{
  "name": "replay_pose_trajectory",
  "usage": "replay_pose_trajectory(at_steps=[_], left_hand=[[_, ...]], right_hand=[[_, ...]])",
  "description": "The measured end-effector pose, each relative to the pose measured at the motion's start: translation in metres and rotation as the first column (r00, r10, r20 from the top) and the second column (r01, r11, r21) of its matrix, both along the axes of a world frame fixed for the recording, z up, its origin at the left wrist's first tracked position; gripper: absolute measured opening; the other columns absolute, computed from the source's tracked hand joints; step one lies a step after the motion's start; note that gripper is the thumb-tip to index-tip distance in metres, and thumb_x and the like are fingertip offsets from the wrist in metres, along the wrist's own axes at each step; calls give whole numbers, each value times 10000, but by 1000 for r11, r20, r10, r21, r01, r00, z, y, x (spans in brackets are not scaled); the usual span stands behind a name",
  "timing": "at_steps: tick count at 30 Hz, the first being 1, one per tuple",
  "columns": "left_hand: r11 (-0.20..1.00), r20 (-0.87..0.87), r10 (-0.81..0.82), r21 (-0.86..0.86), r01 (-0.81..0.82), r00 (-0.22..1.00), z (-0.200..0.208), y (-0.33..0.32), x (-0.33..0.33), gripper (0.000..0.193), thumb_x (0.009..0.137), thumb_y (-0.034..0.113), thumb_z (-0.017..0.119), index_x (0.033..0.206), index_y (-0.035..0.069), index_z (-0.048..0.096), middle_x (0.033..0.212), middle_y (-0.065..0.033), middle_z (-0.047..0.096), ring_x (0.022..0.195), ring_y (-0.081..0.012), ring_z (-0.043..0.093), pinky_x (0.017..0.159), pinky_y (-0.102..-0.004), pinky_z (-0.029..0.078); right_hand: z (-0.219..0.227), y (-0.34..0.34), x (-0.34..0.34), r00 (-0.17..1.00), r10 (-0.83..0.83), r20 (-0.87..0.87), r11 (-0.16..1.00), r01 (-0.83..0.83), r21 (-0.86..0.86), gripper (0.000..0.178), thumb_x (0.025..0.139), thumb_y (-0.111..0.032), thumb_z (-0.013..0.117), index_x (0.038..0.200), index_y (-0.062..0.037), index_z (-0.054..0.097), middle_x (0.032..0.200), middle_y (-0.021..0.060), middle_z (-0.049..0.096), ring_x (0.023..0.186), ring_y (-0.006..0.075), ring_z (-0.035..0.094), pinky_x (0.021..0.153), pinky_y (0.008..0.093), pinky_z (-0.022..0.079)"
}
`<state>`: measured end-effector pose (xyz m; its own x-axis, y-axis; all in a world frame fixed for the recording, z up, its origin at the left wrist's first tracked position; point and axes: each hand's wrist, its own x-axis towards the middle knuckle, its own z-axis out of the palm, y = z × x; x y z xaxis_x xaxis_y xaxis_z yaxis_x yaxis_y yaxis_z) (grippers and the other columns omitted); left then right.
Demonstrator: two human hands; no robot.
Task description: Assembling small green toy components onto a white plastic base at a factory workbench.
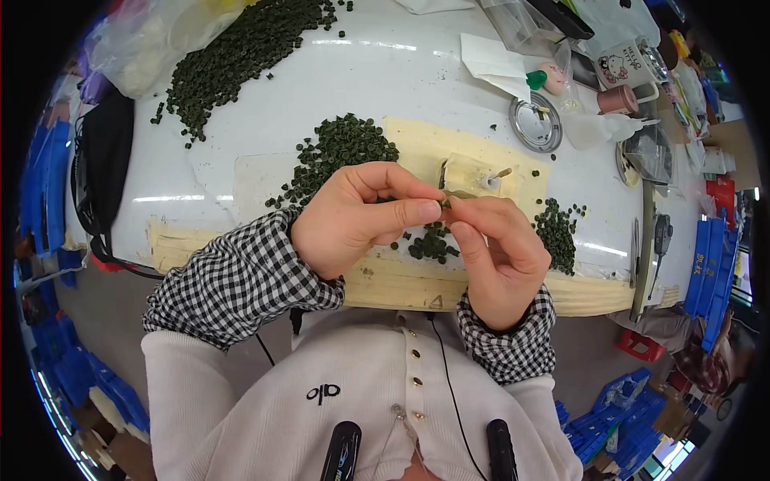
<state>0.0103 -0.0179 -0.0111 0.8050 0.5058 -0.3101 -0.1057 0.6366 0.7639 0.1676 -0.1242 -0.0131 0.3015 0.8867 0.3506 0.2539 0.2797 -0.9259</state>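
Loose dark-green pieces (345,150) lay heaped left of centre, apparently for easy reach. At centre, the left hand (353,215) clamped one small piece (446,204) between thumb and forefinger, presumably for its tininess; the right hand (504,250) met it, its own grip indeterminable. Glossy white tabletop (401,72); blue plastic bins (52,184) at frame left and right.

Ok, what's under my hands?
Small green pieces show in the gap between the left hand and right hand. Whatever lies directly beneath either hand is covered, so I can't tell.
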Motion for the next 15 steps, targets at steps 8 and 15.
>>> replay_pose_trajectory(at_steps=[8,15], left_hand=[[999,18,39,8,-39,999,-1,0,-1,100,880,17,617,969,32,659,787,-1,626,560,-29,403,483,-177,314],[910,-23,139,396,-119,990,6,-5,2,123,846,-5,654,966,8,677,864,-27,661,636,-30,462,574,-185,390]], right_hand=[[1,-1,2,996,52,69,998,-50,-25,265,797,48,674,1055,-11,683,980,118,645,857,176,629,734,249,503],[4,-2,3,995,31,93,999,-29,-19,284,795,50,675,1070,-21,684,995,117,645,854,171,629,723,243,503]])
